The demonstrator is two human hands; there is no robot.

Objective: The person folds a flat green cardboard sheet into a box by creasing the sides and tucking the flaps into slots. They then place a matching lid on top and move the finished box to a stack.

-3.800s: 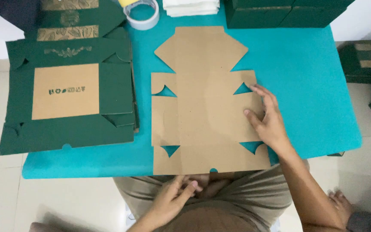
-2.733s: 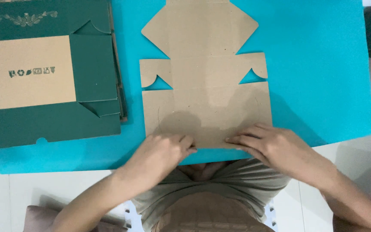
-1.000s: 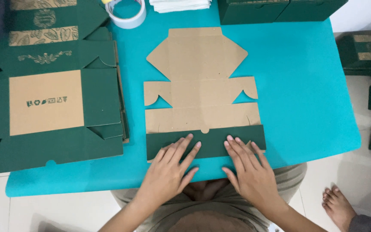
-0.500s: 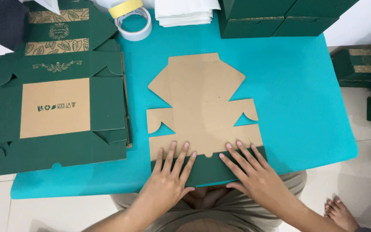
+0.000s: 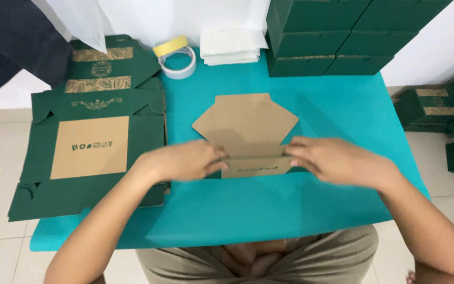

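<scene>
I pinch the cardboard box blank (image 5: 245, 131) at mid-table, left hand (image 5: 185, 160) and right hand (image 5: 332, 160) on its side edges; bare teal table (image 5: 269, 205) nearer me.

Teal table (image 5: 337, 113) carries: brown cardboard box blank (image 5: 245, 123) at centre; stack of flat green box blanks (image 5: 93, 152) at left edge; tape rolls (image 5: 177, 59) and white paper stack (image 5: 232, 47) behind; assembled green boxes (image 5: 337, 37), probably stacked, back right.
</scene>
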